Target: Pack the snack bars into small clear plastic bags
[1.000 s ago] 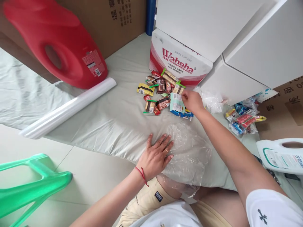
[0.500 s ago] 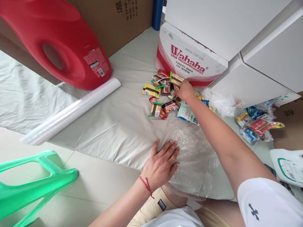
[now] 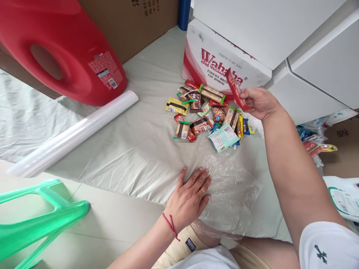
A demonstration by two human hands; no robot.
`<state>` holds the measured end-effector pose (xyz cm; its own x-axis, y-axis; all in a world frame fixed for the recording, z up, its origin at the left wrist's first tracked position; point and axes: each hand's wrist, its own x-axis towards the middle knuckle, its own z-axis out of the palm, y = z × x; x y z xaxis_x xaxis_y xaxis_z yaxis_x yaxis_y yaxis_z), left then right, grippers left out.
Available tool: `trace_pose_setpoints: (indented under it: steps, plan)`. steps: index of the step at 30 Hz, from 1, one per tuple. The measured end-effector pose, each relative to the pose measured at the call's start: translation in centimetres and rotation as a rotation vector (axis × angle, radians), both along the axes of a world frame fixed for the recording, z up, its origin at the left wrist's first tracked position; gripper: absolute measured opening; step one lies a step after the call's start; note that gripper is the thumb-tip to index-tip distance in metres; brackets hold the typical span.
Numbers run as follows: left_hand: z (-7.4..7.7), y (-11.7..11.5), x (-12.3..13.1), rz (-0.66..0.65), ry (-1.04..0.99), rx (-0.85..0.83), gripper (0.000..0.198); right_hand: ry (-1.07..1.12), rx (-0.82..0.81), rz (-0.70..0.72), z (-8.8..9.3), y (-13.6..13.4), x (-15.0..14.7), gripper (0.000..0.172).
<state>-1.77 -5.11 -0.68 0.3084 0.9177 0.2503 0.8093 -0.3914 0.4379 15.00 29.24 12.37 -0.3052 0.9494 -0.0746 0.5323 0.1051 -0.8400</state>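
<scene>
Red snack packet point(image 3: 235, 89) is pinched by the right hand point(image 3: 263, 102), left hand point(image 3: 187, 198) flat on pale cloth point(image 3: 134, 149)

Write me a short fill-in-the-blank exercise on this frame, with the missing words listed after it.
The packet in the right hand is coloured ____.
The left hand rests with its palm facing ____.
The box behind the snacks carries the words "FOR ____".
The stool is coloured ____.

Missing words: red; down; DRINKING; green.
</scene>
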Motion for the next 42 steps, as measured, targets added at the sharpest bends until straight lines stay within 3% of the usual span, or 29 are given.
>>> trace_pose_setpoints:
  steps: [3,7,10,16,19,22,26,28,34,38,42]
  plan:
    - [0.0,0.0,0.0,0.005,0.005,-0.005,0.048,-0.131,0.065,0.005,-1.1,2.2,-2.2,0.017]
    - [0.1,0.0,0.0,0.0,0.019,-0.014,0.048,-0.447,0.332,0.058,-4.7,5.0,-5.3,0.022]
    - [0.0,0.0,0.0,-0.002,0.022,-0.013,0.048,-0.522,0.309,0.156,-6.2,5.4,-6.2,0.018]
    - [-0.1,0.0,0.0,0.001,0.033,0.014,0.047,-0.339,0.049,0.415,-3.9,3.8,-4.1,0.019]
    - [-0.2,0.1,0.0,0.012,0.03,0.019,0.046,-0.513,0.149,0.371,-3.4,4.6,-2.9,0.028]
    - [-0.1,0.1,0.1,0.018,0.031,0.023,0.045,-0.756,0.34,0.305,-4.2,5.8,-2.7,0.035]
    - [-0.1,0.1,0.1,0.015,0.038,0.031,0.045,-0.952,0.35,0.485,-5.9,6.2,-3.8,0.048]
    - [0.0,0.1,0.1,0.018,0.047,0.032,0.045,-1.004,0.318,0.51,-6.1,5.9,-4.4,0.051]
    - [0.0,0.0,0.1,0.022,0.043,0.031,0.045,-1.204,0.316,0.436,-3.6,6.2,-3.2,0.039]
    - [-0.1,0.0,0.1,0.022,0.029,0.025,0.045,-1.07,0.443,0.313,-1.4,7.8,-2.5,0.055]
    - [0.0,0.0,0.1,0.03,0.022,0.023,0.045,-0.948,0.593,0.286,-1.8,7.6,-6.0,0.052]
